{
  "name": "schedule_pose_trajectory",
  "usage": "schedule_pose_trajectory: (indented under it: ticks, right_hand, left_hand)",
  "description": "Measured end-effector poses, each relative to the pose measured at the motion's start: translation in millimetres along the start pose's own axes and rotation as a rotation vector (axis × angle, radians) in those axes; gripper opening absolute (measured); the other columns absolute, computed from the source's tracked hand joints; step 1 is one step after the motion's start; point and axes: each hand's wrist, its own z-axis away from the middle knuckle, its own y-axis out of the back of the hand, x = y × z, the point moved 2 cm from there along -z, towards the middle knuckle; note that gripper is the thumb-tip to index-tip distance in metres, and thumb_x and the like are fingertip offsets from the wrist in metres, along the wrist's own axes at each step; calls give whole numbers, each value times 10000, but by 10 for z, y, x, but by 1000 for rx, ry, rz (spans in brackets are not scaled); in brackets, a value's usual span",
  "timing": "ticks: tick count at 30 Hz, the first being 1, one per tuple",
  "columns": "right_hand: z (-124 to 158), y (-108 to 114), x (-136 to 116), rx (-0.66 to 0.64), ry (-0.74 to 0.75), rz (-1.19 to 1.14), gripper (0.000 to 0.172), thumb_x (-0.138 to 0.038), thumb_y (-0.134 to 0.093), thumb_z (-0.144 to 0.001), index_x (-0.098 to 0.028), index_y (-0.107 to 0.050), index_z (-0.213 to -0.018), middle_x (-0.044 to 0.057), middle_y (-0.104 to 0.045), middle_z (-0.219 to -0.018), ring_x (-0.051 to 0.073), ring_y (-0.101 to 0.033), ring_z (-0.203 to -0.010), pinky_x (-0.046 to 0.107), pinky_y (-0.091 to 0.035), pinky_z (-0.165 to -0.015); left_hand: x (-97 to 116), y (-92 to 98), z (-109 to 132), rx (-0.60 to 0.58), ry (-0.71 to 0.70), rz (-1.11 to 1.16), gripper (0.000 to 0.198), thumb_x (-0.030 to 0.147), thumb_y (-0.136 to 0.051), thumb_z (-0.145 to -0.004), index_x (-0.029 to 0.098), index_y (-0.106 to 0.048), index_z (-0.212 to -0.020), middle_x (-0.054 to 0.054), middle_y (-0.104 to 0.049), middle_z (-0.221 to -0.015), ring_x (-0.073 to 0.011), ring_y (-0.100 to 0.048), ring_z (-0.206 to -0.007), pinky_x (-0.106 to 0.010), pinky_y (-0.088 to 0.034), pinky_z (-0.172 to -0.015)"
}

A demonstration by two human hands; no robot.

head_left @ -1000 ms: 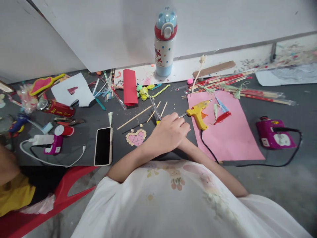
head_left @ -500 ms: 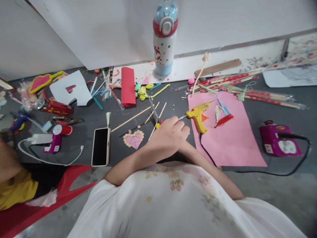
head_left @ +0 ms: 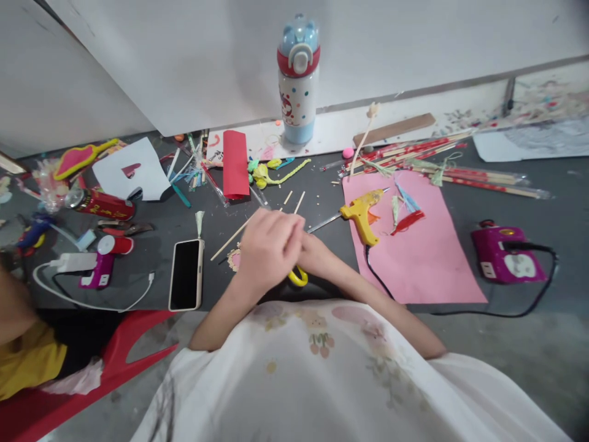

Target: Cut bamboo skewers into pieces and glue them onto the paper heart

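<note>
My left hand (head_left: pixel 269 248) is closed, its fingers curled over the front of my right hand (head_left: pixel 309 250). Most of the right hand's fingers are hidden beneath it. A yellow loop handle (head_left: pixel 299 278), like that of scissors, shows under the right hand. Beyond the left hand's knuckles a shiny tip (head_left: pixel 258 196) sticks out, apparently the blades. Thin wooden sticks (head_left: pixel 234 236) lie around the hands. The left hand partly covers a small pink heart (head_left: pixel 234 259) edged with pale beads. Right of the hands, a yellow glue gun (head_left: pixel 363 215) rests on pink paper (head_left: pixel 432 264).
A phone (head_left: pixel 186 275) lies to the left, near a red can (head_left: pixel 99 204) and pliers (head_left: pixel 124 228). At the back stands a water bottle (head_left: pixel 298 92). A purple power adapter (head_left: pixel 510 258) is on the right, its black cable trailing along the front edge. Another person's arm (head_left: pixel 16 301) is at far left.
Both hands have shifted left together, with the shiny tip moving left too. The yellow loop has come into view, and the left hand now covers part of the heart.
</note>
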Motion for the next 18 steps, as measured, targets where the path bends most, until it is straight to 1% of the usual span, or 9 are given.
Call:
schedule_pose_trajectory:
  ticks: [1, 3, 6, 9, 11, 13, 15, 16, 18]
  right_hand:
    - [-2, 2, 0, -12, -6, 39, 202, -352, -627, -746, -173, -547, -793, -18, -575, -678, 126, -510, -628, 266, -364, -610]
    - [-4, 7, -1, -35, -23, 123, 218, -394, -577, -761, -187, -513, -782, -27, -558, -655, 115, -481, -592, 255, -335, -579]
    - [-6, 22, -5, -72, -27, 166, 226, -418, -515, -788, -193, -502, -773, -24, -552, -670, 107, -470, -594, 240, -330, -563]
    - [-8, 52, -9, -121, -13, 134, 247, -429, -488, -802, -186, -526, -777, -13, -545, -681, 108, -461, -604, 237, -335, -552]
    - [-18, 95, -6, -112, -7, 92, 273, -446, -475, -809, -181, -541, -797, -8, -535, -687, 112, -454, -614, 238, -338, -545]
    - [-41, 162, 5, -50, 5, 34, 296, -470, -476, -807, -181, -539, -803, -11, -518, -688, 111, -444, -620, 236, -342, -540]
    - [-77, 248, 26, 43, 13, -35, 306, -492, -484, -800, -188, -522, -786, -21, -492, -669, 108, -433, -612, 233, -345, -534]
    - [-99, 295, 40, 94, 14, -69, 310, -501, -486, -799, -193, -511, -776, -26, -479, -655, 106, -429, -603, 233, -348, -530]
    - [-143, 393, 71, 206, 17, -133, 314, -517, -482, -802, -204, -490, -778, -33, -459, -632, 108, -429, -584, 238, -358, -526]
  left_hand:
    - [-77, 48, 27, 49, 50, -45, 132, 205, -472, -885, 196, -603, -878, -34, -671, -819, -165, -536, -770, -321, -417, -747]
    - [-247, 108, 101, 111, 152, -130, 134, 221, -472, -886, 201, -604, -865, -40, -671, -817, -176, -544, -780, -333, -409, -751]
    - [-466, 112, 242, 116, 249, -238, 157, 243, -456, -891, 198, -601, -849, -54, -661, -801, -189, -542, -771, -338, -402, -738]
    - [-574, 97, 370, 125, 313, -292, 153, 249, -469, -884, 200, -604, -832, -47, -655, -770, -189, -533, -747, -323, -396, -710]
    - [-587, 99, 427, 139, 340, -309, 151, 247, -473, -882, 197, -606, -830, -48, -654, -766, -187, -531, -742, -316, -393, -701]
    - [-574, 97, 457, 153, 339, -316, 158, 246, -466, -884, 195, -603, -826, -50, -649, -762, -185, -532, -740, -315, -392, -703]
    - [-559, 60, 455, 146, 324, -310, 170, 251, -453, -888, 197, -603, -829, -51, -649, -770, -188, -539, -756, -319, -393, -721]
    - [-557, 20, 438, 123, 316, -300, 180, 256, -445, -890, 199, -606, -833, -51, -653, -781, -191, -544, -771, -321, -396, -733]
    - [-577, -112, 366, 31, 308, -271, 211, 270, -428, -898, 199, -620, -846, -51, -664, -808, -197, -551, -800, -320, -402, -746]
